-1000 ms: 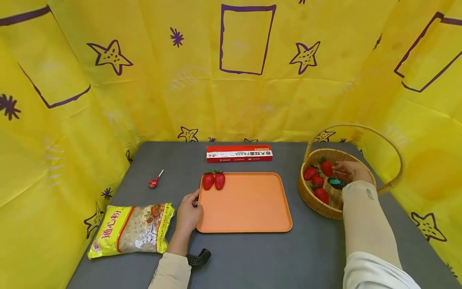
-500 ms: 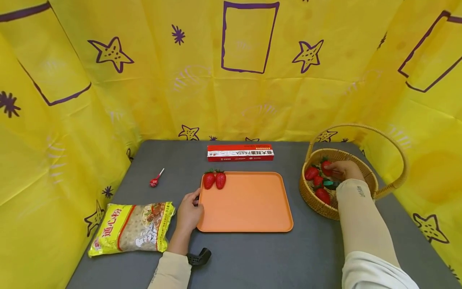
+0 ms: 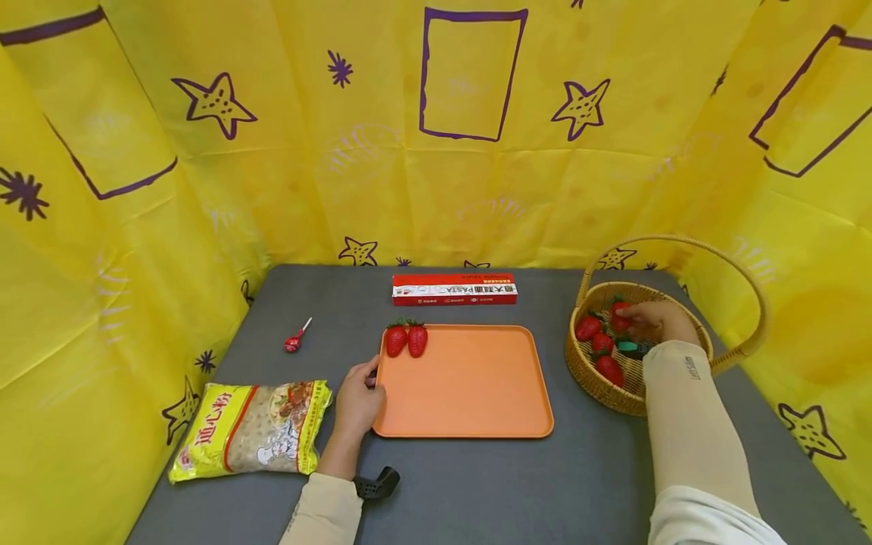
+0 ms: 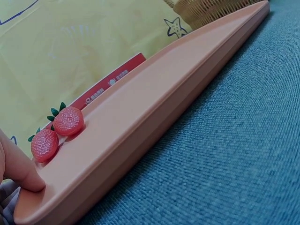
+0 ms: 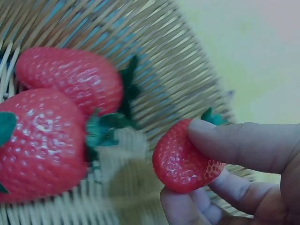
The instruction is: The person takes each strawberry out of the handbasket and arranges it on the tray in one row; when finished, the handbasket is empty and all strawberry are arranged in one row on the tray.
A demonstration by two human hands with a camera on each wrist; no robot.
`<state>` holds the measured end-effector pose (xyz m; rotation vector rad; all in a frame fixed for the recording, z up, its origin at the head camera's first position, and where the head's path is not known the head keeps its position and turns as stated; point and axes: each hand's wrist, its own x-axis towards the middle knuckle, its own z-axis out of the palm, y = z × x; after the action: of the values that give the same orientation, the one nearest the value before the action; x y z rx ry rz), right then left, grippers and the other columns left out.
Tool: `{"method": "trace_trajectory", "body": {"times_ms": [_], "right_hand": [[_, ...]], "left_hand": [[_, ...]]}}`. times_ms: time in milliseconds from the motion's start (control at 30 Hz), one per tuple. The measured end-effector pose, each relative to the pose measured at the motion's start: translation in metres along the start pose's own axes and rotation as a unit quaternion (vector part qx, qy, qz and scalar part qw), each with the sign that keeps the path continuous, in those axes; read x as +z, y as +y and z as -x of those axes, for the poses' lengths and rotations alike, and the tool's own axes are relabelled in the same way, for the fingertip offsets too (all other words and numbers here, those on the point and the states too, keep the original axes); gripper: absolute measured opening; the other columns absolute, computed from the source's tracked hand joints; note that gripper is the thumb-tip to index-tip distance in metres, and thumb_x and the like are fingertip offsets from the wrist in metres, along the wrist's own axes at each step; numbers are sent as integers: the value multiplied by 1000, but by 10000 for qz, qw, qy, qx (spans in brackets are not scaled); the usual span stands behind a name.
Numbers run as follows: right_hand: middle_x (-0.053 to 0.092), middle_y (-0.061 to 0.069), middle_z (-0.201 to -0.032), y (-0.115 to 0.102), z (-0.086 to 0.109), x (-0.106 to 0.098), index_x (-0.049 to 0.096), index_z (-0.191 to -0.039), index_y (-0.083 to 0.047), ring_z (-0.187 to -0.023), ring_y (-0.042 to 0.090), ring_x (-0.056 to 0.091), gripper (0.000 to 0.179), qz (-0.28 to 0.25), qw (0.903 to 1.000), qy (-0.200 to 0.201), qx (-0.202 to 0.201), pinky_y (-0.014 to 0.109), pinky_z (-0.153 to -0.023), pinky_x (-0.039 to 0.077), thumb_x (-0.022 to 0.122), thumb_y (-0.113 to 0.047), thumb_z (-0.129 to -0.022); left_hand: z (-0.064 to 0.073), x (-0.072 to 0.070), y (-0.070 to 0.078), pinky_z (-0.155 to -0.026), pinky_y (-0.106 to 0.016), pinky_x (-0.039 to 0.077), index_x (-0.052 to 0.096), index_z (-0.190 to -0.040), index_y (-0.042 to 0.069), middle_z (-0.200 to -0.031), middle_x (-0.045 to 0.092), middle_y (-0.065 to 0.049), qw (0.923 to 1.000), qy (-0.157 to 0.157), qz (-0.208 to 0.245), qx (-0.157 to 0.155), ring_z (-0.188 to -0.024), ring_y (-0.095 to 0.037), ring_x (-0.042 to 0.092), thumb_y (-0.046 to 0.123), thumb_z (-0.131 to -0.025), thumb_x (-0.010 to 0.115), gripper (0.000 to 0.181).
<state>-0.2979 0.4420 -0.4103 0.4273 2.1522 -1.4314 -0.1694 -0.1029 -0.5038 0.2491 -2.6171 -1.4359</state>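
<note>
Inside the wicker basket [image 3: 599, 394] at the right, my right hand [image 3: 664, 319] pinches a strawberry [image 5: 180, 159] between thumb and fingers. Several other strawberries [image 5: 70, 77] lie in the basket beside it, with green leaves on their ends. My left hand [image 3: 359, 401] grips the left rim of the orange tray [image 3: 470, 386], its thumb pressed on the inside in the left wrist view. Two strawberries [image 3: 406, 341] sit side by side in the tray's far left corner.
A red pasta box [image 3: 454, 289] lies behind the tray. To the left are a red lollipop [image 3: 293, 343] and a yellow bag of macaroni [image 3: 252, 429]. The basket's tall handle [image 3: 756, 303] arches over it. Yellow patterned cloth [image 3: 470, 189] surrounds the grey table.
My right hand has moved slightly toward the far strawberry in the basket and now pinches it. The left hand stays on the tray's rim.
</note>
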Motion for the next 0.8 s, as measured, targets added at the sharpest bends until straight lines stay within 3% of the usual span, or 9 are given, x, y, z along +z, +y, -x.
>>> {"method": "trace_trajectory", "body": {"times_ms": [100,200,267,333,467,567,633,800], "right_hand": [[69,-8,-87,-6,14,2,52,-125,4,-89,14,66,47,347,9986,285,-294,46,-105,36,59,-34,-98],[67,-10,-84,-13,31,11,39,-138,9,-87,10,67,58,-81,9961,560,-683,33,-92,48,59,-27,-98],[64,-12,-85,-19,46,19,27,-146,11,-84,8,66,67,-340,9923,751,-927,27,-83,52,59,-23,-98],[61,-11,-87,-23,60,28,25,-148,11,-78,3,63,69,-491,9875,945,-1163,23,-77,53,60,-21,-98],[59,-1,-99,-32,93,49,25,-147,13,-81,5,63,72,127,9817,1220,-1458,24,-77,53,58,-29,-98],[57,8,-109,-37,117,71,29,-146,11,-83,6,65,70,339,9750,1315,-1756,23,-77,53,57,-31,-99],[55,14,-115,-41,127,90,32,-145,10,-81,8,66,66,193,9714,1288,-1984,24,-76,53,58,-29,-99],[50,27,-126,-52,118,151,40,-142,9,-83,18,67,57,-245,9687,903,-2299,30,-75,55,62,-17,-97]], "left_hand": [[0,0,0,-82,-41,47,56,-139,5,-130,56,-14,10000,-7,8,-15,-102,-26,56,0,-86,58,53],[0,-1,0,-84,-42,47,55,-140,6,-130,55,-14,10000,-18,30,-34,-102,-26,56,0,-87,58,53],[0,-1,-1,-84,-42,47,55,-140,5,-131,55,-14,10000,-21,33,-36,-102,-26,56,0,-87,58,53],[0,-1,-2,-85,-43,48,55,-140,5,-131,55,-15,10000,-4,34,-23,-102,-27,57,0,-87,58,53],[0,0,-2,-86,-43,47,56,-139,5,-131,55,-15,10000,15,41,-33,-103,-27,57,0,-87,59,53],[0,0,-2,-86,-43,47,55,-140,6,-132,54,-15,10000,-27,42,-56,-104,-27,56,1,-87,59,53],[0,0,-2,-85,-43,47,55,-139,5,-132,55,-15,10000,-23,31,-36,-103,-27,57,0,-87,59,53],[0,1,0,-84,-43,47,57,-138,4,-129,56,-15,10000,36,-10,82,-101,-27,58,-1,-86,59,52]]}}
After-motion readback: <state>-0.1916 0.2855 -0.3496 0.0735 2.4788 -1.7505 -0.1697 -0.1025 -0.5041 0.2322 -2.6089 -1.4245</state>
